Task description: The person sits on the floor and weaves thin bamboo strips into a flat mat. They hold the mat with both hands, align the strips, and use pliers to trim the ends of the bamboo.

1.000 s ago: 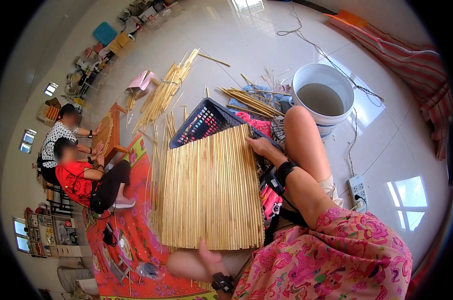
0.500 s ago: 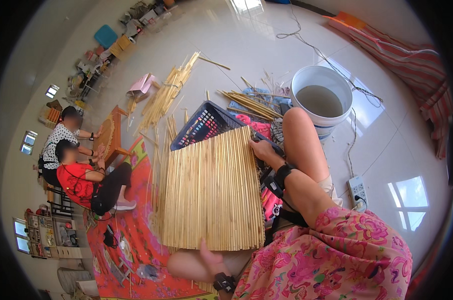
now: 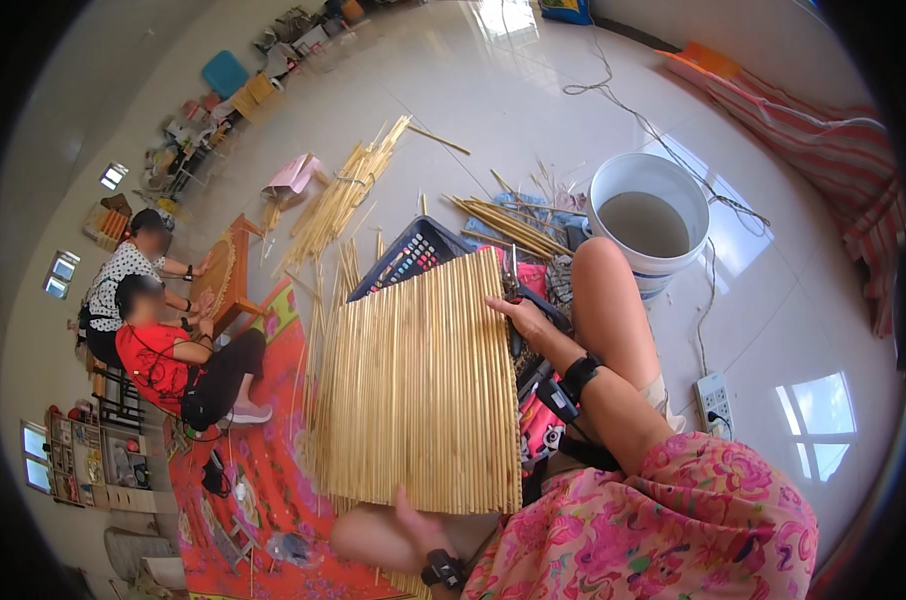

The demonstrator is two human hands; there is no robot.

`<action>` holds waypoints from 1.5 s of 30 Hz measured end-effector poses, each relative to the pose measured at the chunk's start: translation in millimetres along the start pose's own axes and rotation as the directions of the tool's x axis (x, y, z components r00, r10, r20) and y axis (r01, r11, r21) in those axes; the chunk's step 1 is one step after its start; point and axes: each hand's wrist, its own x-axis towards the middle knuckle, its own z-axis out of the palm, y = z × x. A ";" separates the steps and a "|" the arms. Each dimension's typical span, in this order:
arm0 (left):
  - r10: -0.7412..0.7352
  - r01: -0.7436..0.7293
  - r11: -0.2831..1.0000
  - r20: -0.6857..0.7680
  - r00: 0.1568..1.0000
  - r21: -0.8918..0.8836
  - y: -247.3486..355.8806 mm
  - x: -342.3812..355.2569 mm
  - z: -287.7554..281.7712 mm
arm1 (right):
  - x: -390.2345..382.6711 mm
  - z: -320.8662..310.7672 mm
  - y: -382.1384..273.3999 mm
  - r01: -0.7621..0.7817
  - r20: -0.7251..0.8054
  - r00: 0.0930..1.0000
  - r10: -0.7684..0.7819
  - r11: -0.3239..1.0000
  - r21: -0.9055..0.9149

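A broad panel of straw-coloured reed sticks laid side by side [image 3: 413,390] rests across my lap, its far edge cut on a slant. My left hand [image 3: 416,522] grips its near edge, thumb on top and the other fingers hidden beneath. At the far right corner, my right hand [image 3: 521,318] has its thumb on the panel's edge; its other fingers are partly hidden. Black-handled shears [image 3: 513,272] with metal blades show right by that hand, and I cannot tell whether it holds them too. Beyond the panel stands a dark plastic basket [image 3: 398,250].
A white bucket [image 3: 638,205] stands at the far right, near a cable and a power strip [image 3: 714,402]. Bundled reeds [image 3: 348,190] and loose reeds [image 3: 508,222] lie on the tiles. At left, two people sit by a wooden stool [image 3: 235,270] next to a red floral mat [image 3: 273,440].
The panel has shifted slightly down and left in the picture. My right thumb now reaches over its edge, and the shears beside that hand show more clearly. My left hand keeps its hold.
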 end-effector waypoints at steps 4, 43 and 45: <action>0.028 -0.027 0.999 0.029 0.999 -0.025 0.8 -2.5 2.4 | 6.9 3.4 2.5 -0.164 0.254 0.964 0.074 0.920 0.355; 0.089 -0.116 0.989 0.269 0.959 0.088 34.9 27.2 38.7 | -123.1 41.5 -123.9 0.501 0.230 0.764 -0.604 0.778 0.378; 0.336 -0.359 0.926 0.179 0.925 0.116 56.0 34.3 10.7 | -124.9 49.4 -133.0 0.455 0.177 0.804 -0.567 0.779 0.430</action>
